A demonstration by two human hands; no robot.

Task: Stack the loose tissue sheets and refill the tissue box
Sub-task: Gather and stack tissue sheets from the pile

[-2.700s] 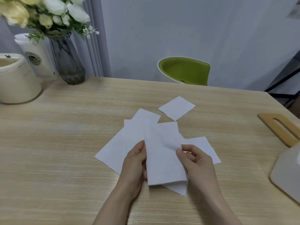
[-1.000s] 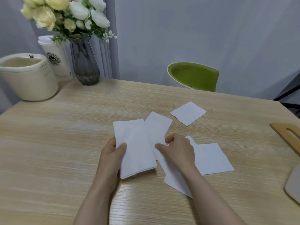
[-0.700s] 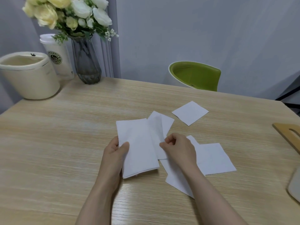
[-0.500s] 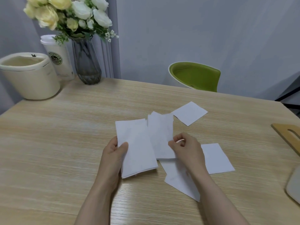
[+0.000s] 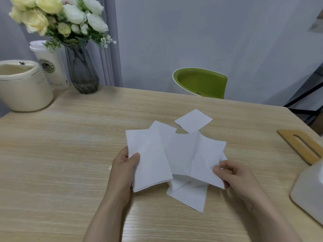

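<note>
The wooden table (image 5: 52, 163) carries everything, and the view has shifted since half a second ago, so the vase of flowers (image 5: 80, 70), the paper cup (image 5: 52, 67) and the cream tub (image 5: 22, 86) sit nearer the left edge. A green chair (image 5: 201, 82) stands behind the far side. At the right edge lies the white tissue box (image 5: 309, 191), cut off by the frame, with its wooden lid (image 5: 302, 147) just beyond it.

The left hand (image 5: 124, 170) holds the folded stack of tissues (image 5: 148, 159) as before, thumb on top near the left edge and fingers underneath. The right hand (image 5: 234, 177) has moved outward to the right and now pinches the corner of an opened tissue sheet (image 5: 194, 154) between thumb and fingers; that sheet is lifted and spread wide with a centre crease, where earlier it was a narrow folded piece. Its left part lies behind the stack. Beneath it a flat sheet (image 5: 188, 196) rests on the table, and a small square sheet (image 5: 193, 120) lies apart farther back, unmoved.
</note>
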